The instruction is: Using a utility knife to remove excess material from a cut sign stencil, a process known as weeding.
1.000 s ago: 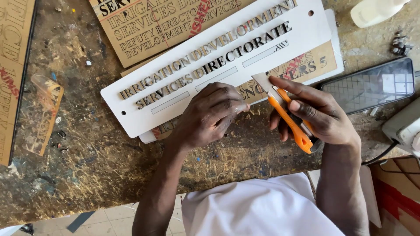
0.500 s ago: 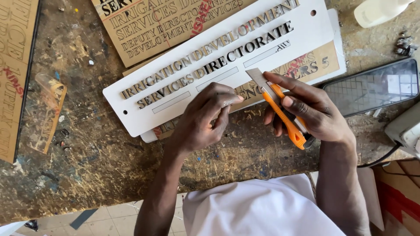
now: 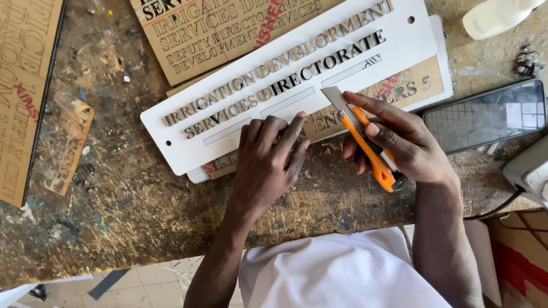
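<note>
A long white sign plate (image 3: 188,140) with raised gold and black letters lies slanted across the worn wooden bench. My left hand (image 3: 267,162) presses down on its lower edge, fingers together. My right hand (image 3: 399,142) grips an orange utility knife (image 3: 365,145), whose extended blade tip rests on the plate's lower edge just right of my left fingertips. A brown lettered board (image 3: 411,88) lies partly hidden under the white plate.
Another brown lettered board (image 3: 217,34) lies at the top, and a third (image 3: 23,97) along the left edge. A dark phone (image 3: 485,114) sits at right beside a grey device (image 3: 528,168) with a cable. A white bottle (image 3: 494,17) lies top right. The bench (image 3: 131,211) is scarred.
My right hand has brought the knife up and left, so the blade now lies on the plate's lower edge. My left hand stays pressed on the plate.
</note>
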